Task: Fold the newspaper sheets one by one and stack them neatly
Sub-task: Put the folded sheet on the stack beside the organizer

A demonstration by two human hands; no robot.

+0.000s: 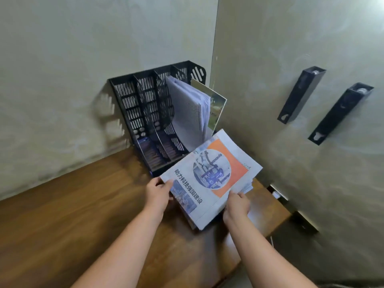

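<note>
Head view: left hand [159,191] and right hand [236,205] each pinch the folded newspaper [209,177], apparently squaring it above the stack [248,187] near the tabletop's [83,204] far right corner

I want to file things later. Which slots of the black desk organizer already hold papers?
Only the two right-hand slots of the organizer: one holds a white paper bundle, the far-right one a card with a picture. The left slots hold no upright papers.

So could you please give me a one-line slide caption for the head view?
Both hands, left hand and right hand, hold a folded newspaper above the wooden desk, beside a black file rack.
</note>
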